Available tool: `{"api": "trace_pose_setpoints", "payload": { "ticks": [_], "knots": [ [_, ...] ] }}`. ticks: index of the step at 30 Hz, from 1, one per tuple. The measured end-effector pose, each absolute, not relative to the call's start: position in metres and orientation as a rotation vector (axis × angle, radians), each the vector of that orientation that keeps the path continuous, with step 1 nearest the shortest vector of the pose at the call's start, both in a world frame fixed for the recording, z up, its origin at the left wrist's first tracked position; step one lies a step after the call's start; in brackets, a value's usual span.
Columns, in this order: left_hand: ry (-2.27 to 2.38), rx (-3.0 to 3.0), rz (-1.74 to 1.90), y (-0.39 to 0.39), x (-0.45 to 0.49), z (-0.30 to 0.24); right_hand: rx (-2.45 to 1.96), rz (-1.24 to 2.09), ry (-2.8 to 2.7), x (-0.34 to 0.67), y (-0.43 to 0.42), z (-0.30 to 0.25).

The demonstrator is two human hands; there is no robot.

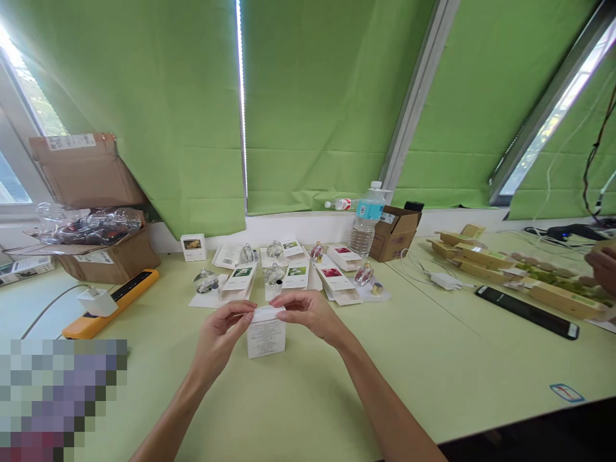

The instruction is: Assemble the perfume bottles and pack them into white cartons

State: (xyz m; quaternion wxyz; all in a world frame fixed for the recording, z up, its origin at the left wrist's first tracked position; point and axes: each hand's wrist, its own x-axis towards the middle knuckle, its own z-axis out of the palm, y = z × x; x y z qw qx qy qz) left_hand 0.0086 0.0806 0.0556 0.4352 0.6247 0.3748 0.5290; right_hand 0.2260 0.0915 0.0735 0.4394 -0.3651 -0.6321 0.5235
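A small white box [266,339] with printed text stands upright on the table in front of me. My left hand [230,324] pinches its top left edge between thumb and fingers. At the top right edge, my right hand [308,312] grips the same box. Behind it lie several opened white boxes with pictures, among them a green-picture box [296,274] and a red-picture box [337,277]. Glass bottles stand beside them: a clear bottle [274,276], a dark-looking bottle [206,280] and a pink bottle [364,274]. A gold cap [376,289] rests on white paper.
At left are an open cardboard carton [103,260] with plastic wrap, an orange power strip [118,301] and a white charger [97,301]. A water bottle [368,221] and brown box [395,234] stand behind. At right lie a black phone [527,311] and another person's hand [602,266].
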Motion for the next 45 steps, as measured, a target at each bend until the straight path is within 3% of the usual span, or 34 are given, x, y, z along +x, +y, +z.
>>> {"api": "trace_pose_setpoints", "payload": {
  "ticks": [45],
  "knots": [
    [0.937, 1.528, 1.151, 0.0800, 0.0067, 0.0589, -0.979, 1.242, -1.657, 0.2265, 0.0926, 0.0700]
  ]
}}
